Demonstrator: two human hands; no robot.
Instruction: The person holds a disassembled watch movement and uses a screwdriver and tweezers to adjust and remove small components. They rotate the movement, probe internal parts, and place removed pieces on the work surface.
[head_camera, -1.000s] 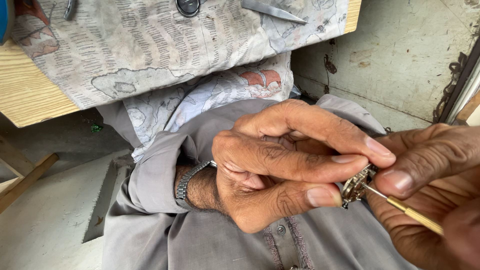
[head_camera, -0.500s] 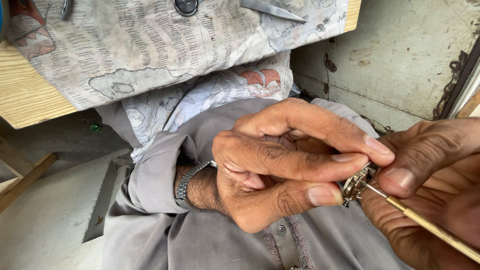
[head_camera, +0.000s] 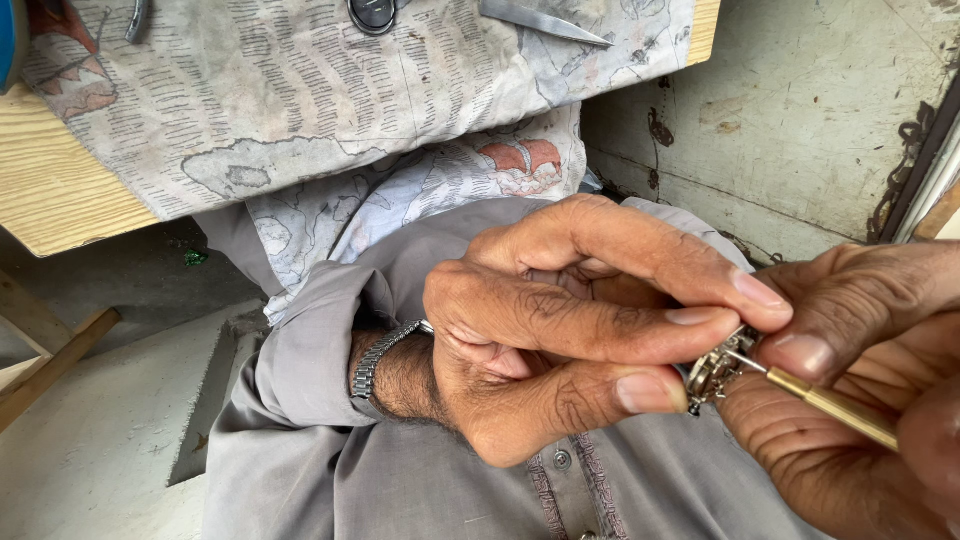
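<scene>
We pinch a small metal watch movement (head_camera: 712, 368) in our left hand (head_camera: 560, 330) fingertips while our right hand (head_camera: 850, 390) grips a brass-handled screwdriver (head_camera: 830, 402) touching it.

A wooden tabletop (head_camera: 50, 195) carries a worn printed cloth (head_camera: 300, 90) that hangs over its edge; a metal blade (head_camera: 545, 22), a round dark part (head_camera: 372, 12) and a curved tool (head_camera: 138, 20) lie on it; grey clothing (head_camera: 420, 480) below; a scuffed wall (head_camera: 800, 110) at right
</scene>
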